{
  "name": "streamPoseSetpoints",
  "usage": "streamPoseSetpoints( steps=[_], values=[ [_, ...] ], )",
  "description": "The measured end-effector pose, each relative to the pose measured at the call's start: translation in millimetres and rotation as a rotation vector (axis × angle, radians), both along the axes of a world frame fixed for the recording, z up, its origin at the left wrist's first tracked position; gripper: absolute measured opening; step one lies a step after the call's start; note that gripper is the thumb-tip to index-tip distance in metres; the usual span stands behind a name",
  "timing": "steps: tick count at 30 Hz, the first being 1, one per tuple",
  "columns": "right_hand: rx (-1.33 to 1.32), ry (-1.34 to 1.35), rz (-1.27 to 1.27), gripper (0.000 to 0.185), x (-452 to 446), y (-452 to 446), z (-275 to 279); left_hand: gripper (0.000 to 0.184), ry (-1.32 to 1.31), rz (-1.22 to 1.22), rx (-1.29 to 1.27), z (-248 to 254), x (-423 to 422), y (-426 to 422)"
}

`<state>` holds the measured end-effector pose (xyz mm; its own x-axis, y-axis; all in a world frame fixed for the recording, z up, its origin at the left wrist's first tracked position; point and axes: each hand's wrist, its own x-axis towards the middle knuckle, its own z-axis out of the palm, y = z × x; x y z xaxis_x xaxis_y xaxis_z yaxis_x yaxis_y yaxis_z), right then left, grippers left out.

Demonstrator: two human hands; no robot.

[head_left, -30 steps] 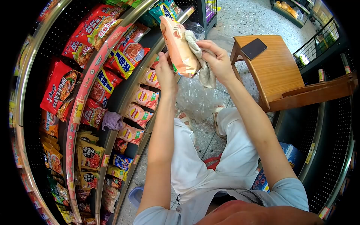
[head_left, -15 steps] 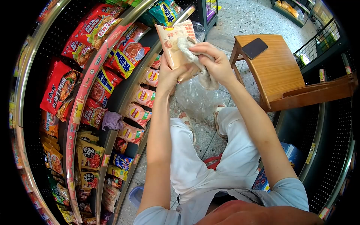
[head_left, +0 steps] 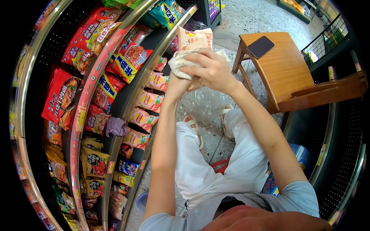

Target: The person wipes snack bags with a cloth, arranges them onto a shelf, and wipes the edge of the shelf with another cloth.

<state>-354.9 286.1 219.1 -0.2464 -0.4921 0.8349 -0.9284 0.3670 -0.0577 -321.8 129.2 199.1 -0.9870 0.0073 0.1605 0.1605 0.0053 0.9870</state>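
A pale pink snack packet [head_left: 195, 39] is held up in front of me, its printed upper end showing. My left hand [head_left: 178, 85] grips its lower part, the fingers mostly hidden under a whitish cloth [head_left: 181, 63]. My right hand [head_left: 210, 70] presses that cloth over the packet's lower left side and my left hand, fingers bent across it. Similar pink packets [head_left: 150, 101] stand in a row on the shelf left of my hands.
Curved shelves with red noodle packs [head_left: 61, 96] fill the left side, a purple cloth [head_left: 116, 126] on one edge. A wooden chair [head_left: 287, 65] at right bears a phone [head_left: 261, 47]. Clear plastic [head_left: 204, 103] lies on the floor between my feet.
The packet has turned more upright and shifted right. My right hand has moved left with the cloth, which now covers the packet's lower left part and my left fingers.
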Motion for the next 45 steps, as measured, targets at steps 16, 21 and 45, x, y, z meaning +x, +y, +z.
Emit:
streamPoseSetpoints(
  steps=[16,21,45],
  values=[
    [-0.507,-0.27,-0.643,0.033,-70,76,-21,0.076,-0.211,-0.118,0.296,-6,9,-13],
    [-0.564,-0.246,-0.322,0.036,-44,51,-4,0.069,-0.183,0.005,0.364,2,13,-25],
    [-0.35,-0.074,-0.128,0.044,-27,20,-3,0.071,-0.219,-0.199,0.501,-8,20,-35]
  ],
)
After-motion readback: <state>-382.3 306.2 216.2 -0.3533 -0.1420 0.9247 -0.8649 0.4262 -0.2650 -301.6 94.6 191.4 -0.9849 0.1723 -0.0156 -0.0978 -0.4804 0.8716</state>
